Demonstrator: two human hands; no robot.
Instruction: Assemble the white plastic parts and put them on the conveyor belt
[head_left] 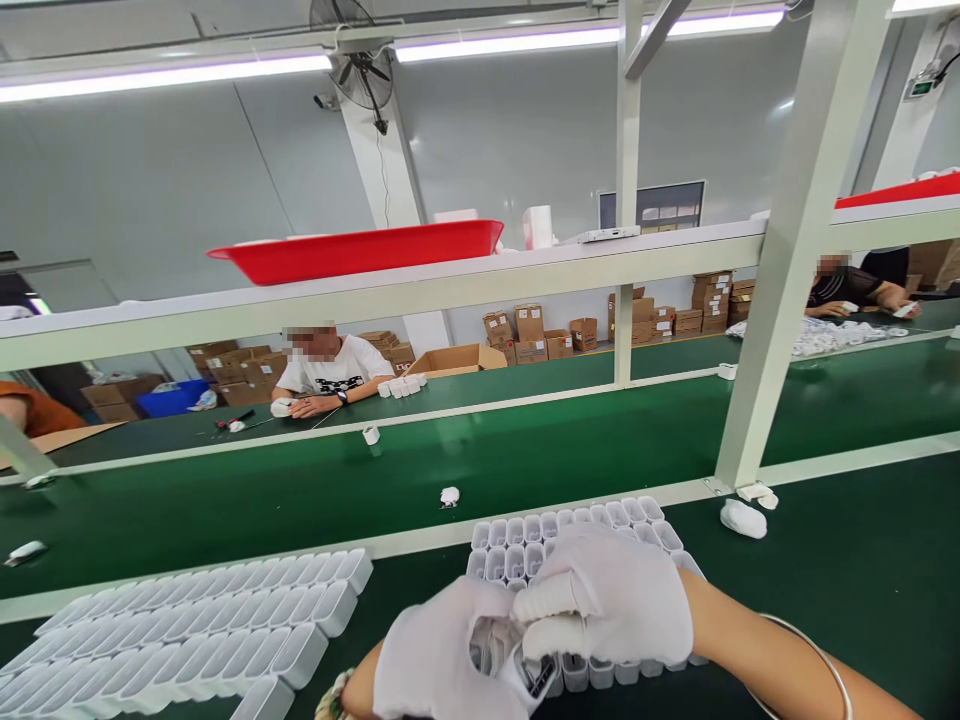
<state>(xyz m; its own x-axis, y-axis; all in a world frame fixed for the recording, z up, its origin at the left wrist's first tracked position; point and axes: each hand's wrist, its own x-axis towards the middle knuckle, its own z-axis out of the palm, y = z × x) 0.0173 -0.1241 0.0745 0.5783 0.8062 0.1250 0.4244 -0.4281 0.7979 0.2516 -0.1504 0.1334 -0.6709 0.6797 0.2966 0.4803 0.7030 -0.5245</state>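
My left hand (450, 650), in a white glove, is closed round a small white housing (529, 680) at the bottom centre. Gloved in white too, my right hand (604, 595) has its fingers bent together against the top of that housing. Dark detail shows inside the housing; the rest of it is hidden by the fingers. Beneath and behind my hands lie rows of white open cups (516, 562). A larger block of white housings (187, 630) stands in rows to the left.
A green conveyor belt (300, 500) crosses ahead, carrying scattered small white parts. An upright post (787, 250) rises at right, near a white piece (743, 518). Overhead, a shelf holds a red tray (360, 252). A person (330, 370) works across the belt.
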